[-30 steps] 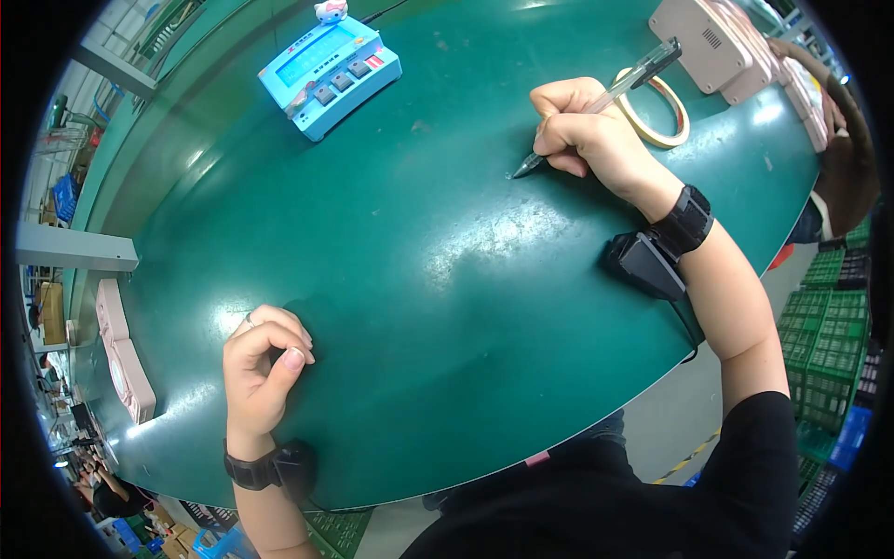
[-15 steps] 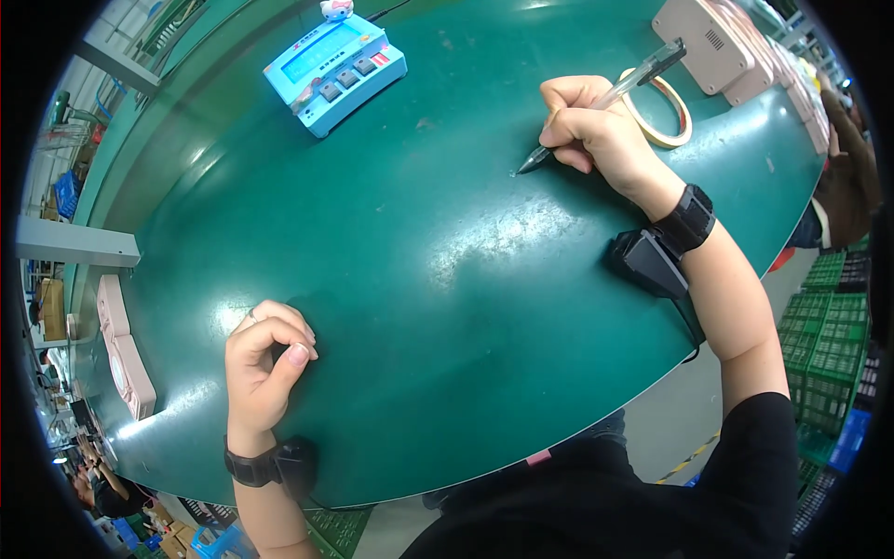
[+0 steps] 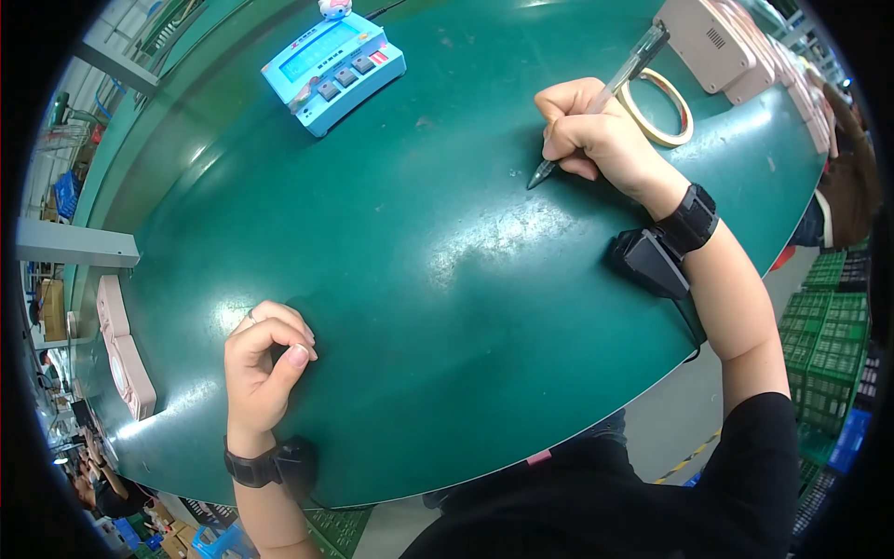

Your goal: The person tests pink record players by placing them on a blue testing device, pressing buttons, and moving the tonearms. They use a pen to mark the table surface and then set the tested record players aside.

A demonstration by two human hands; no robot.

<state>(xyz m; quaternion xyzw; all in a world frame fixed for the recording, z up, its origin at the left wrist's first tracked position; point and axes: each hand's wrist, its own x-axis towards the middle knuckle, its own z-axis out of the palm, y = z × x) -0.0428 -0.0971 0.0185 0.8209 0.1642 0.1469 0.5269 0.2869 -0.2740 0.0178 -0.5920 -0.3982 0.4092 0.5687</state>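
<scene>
My right hand [image 3: 596, 130] grips a clear-barrelled pen [image 3: 626, 78] with the thumb and fingers pinched near its lower end. The dark tip points down and left, at or just over the green tabletop [image 3: 391, 242]; whether it touches I cannot tell. Right beside that hand lies a roll of tape [image 3: 686, 121], partly hidden behind the knuckles. My left hand [image 3: 265, 363] rests at the near left of the table, fingers loosely curled in toward the thumb, nothing visible in them. Both wrists wear black straps with a dark module.
At the far left stands a light-blue device [image 3: 349, 88] with a screen, dark buttons and a small figurine on top. Pale pink plastic housings [image 3: 708, 47] stack at the far right; another pink part [image 3: 126, 349] lies by the left edge. Green crates [image 3: 824, 345] stand beyond the right side.
The pen tip has shifted slightly right and toward me, and the pen's upper end has swung left. My left hand has stayed in place.
</scene>
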